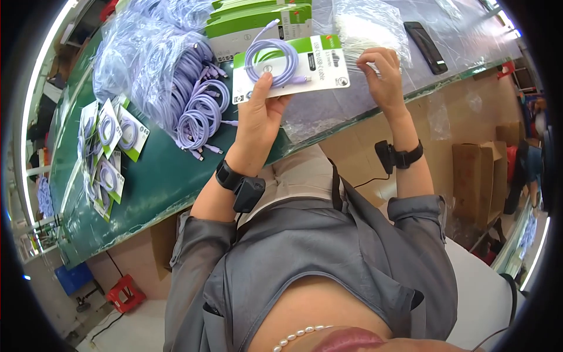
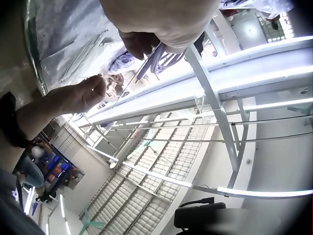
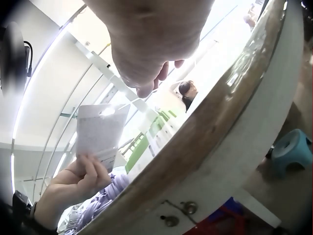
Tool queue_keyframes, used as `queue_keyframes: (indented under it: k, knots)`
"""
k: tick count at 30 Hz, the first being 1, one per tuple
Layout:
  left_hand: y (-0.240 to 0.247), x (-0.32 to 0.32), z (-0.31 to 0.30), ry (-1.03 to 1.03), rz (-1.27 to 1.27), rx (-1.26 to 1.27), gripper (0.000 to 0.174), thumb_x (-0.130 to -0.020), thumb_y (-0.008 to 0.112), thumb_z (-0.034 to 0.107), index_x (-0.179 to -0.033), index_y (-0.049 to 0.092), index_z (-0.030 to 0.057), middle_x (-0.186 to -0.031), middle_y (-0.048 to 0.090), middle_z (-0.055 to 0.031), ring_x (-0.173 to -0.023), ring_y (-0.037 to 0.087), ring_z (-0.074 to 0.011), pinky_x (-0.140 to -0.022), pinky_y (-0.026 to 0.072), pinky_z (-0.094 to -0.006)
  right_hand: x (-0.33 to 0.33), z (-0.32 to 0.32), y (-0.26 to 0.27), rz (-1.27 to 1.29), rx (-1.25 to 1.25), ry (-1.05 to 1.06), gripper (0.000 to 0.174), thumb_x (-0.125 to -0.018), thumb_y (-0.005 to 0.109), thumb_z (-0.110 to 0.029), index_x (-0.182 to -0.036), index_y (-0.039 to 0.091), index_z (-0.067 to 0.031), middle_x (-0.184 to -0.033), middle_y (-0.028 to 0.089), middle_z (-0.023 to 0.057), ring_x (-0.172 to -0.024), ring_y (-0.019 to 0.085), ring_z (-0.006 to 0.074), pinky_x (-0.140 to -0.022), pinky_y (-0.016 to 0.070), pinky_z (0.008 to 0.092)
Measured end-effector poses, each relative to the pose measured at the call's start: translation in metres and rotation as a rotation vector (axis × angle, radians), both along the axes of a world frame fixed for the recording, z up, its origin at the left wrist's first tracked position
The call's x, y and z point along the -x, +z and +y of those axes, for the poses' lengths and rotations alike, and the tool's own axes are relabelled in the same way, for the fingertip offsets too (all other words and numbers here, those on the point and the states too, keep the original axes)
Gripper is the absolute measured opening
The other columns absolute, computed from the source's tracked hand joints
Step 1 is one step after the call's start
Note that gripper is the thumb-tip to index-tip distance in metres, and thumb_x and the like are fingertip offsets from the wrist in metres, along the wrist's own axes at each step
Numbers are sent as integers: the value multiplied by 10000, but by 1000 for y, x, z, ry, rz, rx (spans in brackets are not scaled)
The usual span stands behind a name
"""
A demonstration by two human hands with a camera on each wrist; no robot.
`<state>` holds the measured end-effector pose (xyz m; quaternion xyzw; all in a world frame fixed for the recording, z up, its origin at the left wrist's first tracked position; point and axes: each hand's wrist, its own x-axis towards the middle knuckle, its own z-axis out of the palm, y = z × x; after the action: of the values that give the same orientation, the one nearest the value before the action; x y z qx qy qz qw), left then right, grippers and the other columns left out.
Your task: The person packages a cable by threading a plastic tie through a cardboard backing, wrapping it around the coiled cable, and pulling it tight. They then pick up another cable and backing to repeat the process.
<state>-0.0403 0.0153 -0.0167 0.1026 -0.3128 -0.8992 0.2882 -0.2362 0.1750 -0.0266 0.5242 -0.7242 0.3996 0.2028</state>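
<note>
My left hand (image 1: 262, 120) holds a white and green card (image 1: 328, 73) by its lower edge, thumb on a coiled lilac cable (image 1: 291, 63) lying over the card's front. In the right wrist view the card's pale back (image 3: 95, 132) faces the camera, with the left hand's fingers (image 3: 90, 174) against it. My right hand (image 1: 385, 82) is raised beside the card with bent fingers, near a clear bag of thin white strips (image 1: 366, 26). Whether a strip is between its fingertips cannot be told. The left wrist view shows the right hand (image 2: 85, 95) apart from the cable (image 2: 164, 61).
Bagged lilac cables (image 1: 155, 76) heap at the left, loose coils (image 1: 196, 126) beside them. Carded cables (image 1: 108, 149) lie on the green table (image 1: 149, 193). A stack of green and white cards (image 1: 252, 29) stands behind the held card. A black phone (image 1: 425, 47) lies at the right.
</note>
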Motion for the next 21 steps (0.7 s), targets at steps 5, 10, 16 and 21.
queue_keyframes:
  k: [5, 10, 16, 21]
  knots:
    - [8, 3, -2, -20, 22, -167, 360, -890, 588, 104, -1214, 449, 31, -1155, 564, -105, -1061, 577, -234, -906, 501, -397, -42, -22, 5, -25, 68, 137, 124, -711, 689, -17, -797, 623, -78, -888, 617, 32, -882, 535, 231, -797, 370, 339]
    - [9, 6, 1, -27, 39, -268, 290, -882, 610, 111, -1135, 496, 27, -1099, 583, -102, -990, 586, -211, -849, 508, -366, -75, -37, 4, -143, 112, 164, 119, -715, 693, -23, -791, 623, -83, -836, 619, 20, -843, 548, 215, -795, 364, 326]
    - [6, 9, 0, -56, 103, -356, 256, -879, 618, 112, -1090, 509, 17, -1047, 596, -107, -949, 584, -210, -822, 509, -354, -86, -40, 2, -269, 129, 143, 101, -729, 685, -10, -794, 627, -62, -761, 608, 28, -784, 555, 202, -783, 382, 312]
    - [6, 10, 1, -39, 114, -376, 262, -877, 621, 113, -1089, 504, 12, -1043, 594, -112, -946, 585, -217, -810, 512, -352, -93, -42, 8, -308, 125, 95, 91, -734, 692, -21, -785, 626, -60, -753, 601, 31, -752, 547, 182, -773, 390, 308]
